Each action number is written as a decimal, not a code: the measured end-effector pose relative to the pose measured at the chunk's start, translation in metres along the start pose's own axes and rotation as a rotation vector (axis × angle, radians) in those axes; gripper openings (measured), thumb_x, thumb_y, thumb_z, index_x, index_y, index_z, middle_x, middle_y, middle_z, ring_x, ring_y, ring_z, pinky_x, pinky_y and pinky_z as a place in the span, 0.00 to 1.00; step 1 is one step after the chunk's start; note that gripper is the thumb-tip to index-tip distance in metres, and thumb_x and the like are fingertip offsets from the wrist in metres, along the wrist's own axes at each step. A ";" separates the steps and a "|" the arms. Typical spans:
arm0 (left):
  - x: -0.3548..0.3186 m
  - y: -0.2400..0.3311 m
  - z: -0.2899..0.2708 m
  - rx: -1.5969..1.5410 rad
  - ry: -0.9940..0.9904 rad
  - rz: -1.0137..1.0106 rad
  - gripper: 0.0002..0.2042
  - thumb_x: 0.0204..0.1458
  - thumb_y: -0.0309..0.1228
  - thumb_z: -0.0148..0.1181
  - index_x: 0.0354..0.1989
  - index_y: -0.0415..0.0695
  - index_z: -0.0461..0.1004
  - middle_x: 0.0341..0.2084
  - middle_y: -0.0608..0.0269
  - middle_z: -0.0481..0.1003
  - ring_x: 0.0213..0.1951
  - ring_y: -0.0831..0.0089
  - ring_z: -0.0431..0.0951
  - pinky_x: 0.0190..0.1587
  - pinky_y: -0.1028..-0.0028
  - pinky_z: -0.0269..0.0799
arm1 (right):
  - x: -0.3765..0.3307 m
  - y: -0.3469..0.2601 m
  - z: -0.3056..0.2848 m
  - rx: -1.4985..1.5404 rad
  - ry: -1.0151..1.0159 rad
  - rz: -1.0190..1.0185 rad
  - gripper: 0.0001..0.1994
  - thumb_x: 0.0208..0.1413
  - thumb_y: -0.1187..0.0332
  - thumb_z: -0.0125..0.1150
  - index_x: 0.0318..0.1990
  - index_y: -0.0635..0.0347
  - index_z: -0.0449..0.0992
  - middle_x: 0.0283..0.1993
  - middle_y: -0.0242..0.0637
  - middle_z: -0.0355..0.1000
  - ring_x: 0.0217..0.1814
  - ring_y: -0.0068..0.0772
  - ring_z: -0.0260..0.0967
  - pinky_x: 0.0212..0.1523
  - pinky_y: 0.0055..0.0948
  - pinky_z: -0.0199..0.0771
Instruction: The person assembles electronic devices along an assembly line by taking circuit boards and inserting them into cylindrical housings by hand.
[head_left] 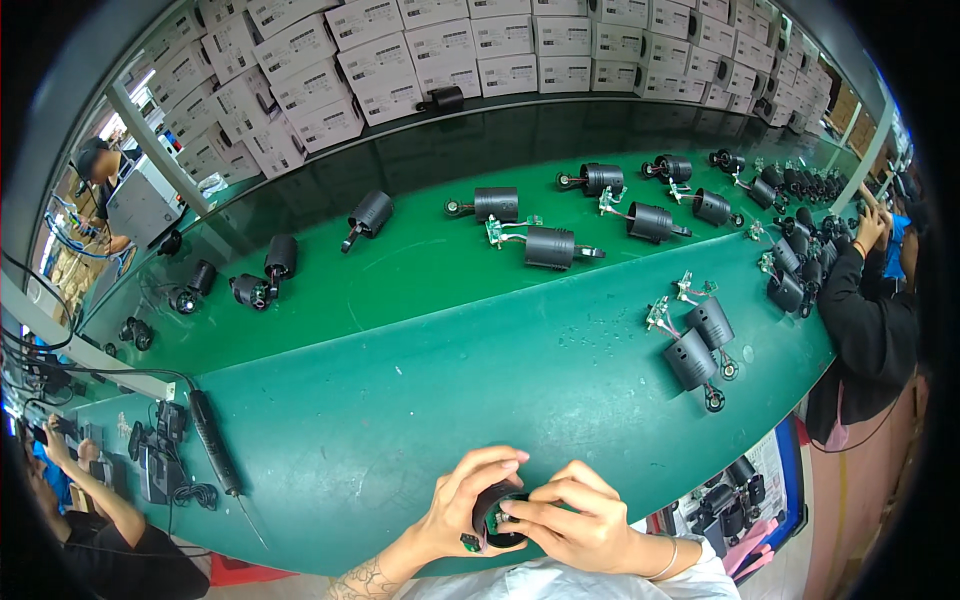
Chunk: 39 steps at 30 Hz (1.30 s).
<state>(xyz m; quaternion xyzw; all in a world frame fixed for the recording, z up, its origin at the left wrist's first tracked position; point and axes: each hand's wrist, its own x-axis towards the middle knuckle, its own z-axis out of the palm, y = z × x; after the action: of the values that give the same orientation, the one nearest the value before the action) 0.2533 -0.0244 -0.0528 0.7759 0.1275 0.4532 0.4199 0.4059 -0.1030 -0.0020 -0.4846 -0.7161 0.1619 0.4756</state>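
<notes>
Near the front edge of the green table, my left hand (452, 508) is wrapped round a black cylindrical housing (484, 503), its open end facing my right hand. A small green circuit board (496, 518) shows inside that opening. Thumb and fingertips of my right hand (582, 518) are pinched together at the board, partly hiding it. Further off to the right, two similar black housings (691, 361) lie side by side, with circuit boards (660, 315) hanging out on wires and a ring-ended piece at the other end.
A corded black electric screwdriver (212, 440) lies on the left, beside a black power adapter (160, 470). More housings (550, 247) line the far green strip. White boxes (390, 60) are stacked behind. A tray of black parts (735, 495) stands lower right; co-workers (865, 320) sit at both sides.
</notes>
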 end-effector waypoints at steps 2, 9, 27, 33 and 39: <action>0.000 0.000 0.001 0.012 0.041 0.013 0.41 0.30 0.27 0.73 0.59 0.39 0.60 0.48 0.49 0.71 0.31 0.68 0.78 0.32 0.73 0.75 | 0.001 -0.001 -0.004 -0.049 -0.024 0.063 0.09 0.39 0.80 0.68 0.32 0.59 0.84 0.27 0.28 0.73 0.29 0.24 0.59 0.29 0.18 0.64; -0.002 -0.001 0.001 -0.016 -0.033 -0.006 0.45 0.30 0.28 0.74 0.61 0.40 0.57 0.54 0.45 0.65 0.31 0.67 0.78 0.33 0.72 0.76 | 0.003 0.009 -0.008 0.170 -0.092 0.082 0.08 0.39 0.78 0.70 0.30 0.58 0.84 0.24 0.26 0.69 0.29 0.23 0.57 0.30 0.17 0.63; 0.001 0.004 -0.001 -0.082 -0.056 -0.130 0.50 0.26 0.29 0.76 0.64 0.38 0.55 0.53 0.44 0.65 0.33 0.66 0.77 0.35 0.70 0.76 | 0.015 0.021 -0.011 0.340 -0.141 0.085 0.07 0.39 0.77 0.72 0.29 0.59 0.84 0.23 0.27 0.69 0.28 0.23 0.58 0.28 0.17 0.63; 0.003 0.004 -0.002 -0.017 -0.019 -0.102 0.44 0.33 0.30 0.74 0.62 0.38 0.56 0.53 0.44 0.65 0.33 0.65 0.77 0.35 0.70 0.76 | 0.009 0.011 -0.002 0.099 -0.070 0.006 0.07 0.39 0.76 0.73 0.29 0.58 0.84 0.23 0.25 0.68 0.27 0.23 0.58 0.28 0.18 0.63; -0.007 -0.002 -0.001 0.061 0.058 0.041 0.31 0.44 0.30 0.67 0.58 0.41 0.61 0.52 0.47 0.67 0.35 0.63 0.78 0.37 0.68 0.77 | 0.002 0.010 -0.004 0.025 -0.051 -0.092 0.05 0.41 0.78 0.69 0.28 0.58 0.82 0.26 0.25 0.67 0.29 0.25 0.59 0.29 0.22 0.64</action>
<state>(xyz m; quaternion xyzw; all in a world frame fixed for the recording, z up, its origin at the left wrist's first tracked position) 0.2487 -0.0263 -0.0583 0.7774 0.1376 0.4800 0.3826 0.4146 -0.0977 -0.0054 -0.4410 -0.7474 0.1613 0.4700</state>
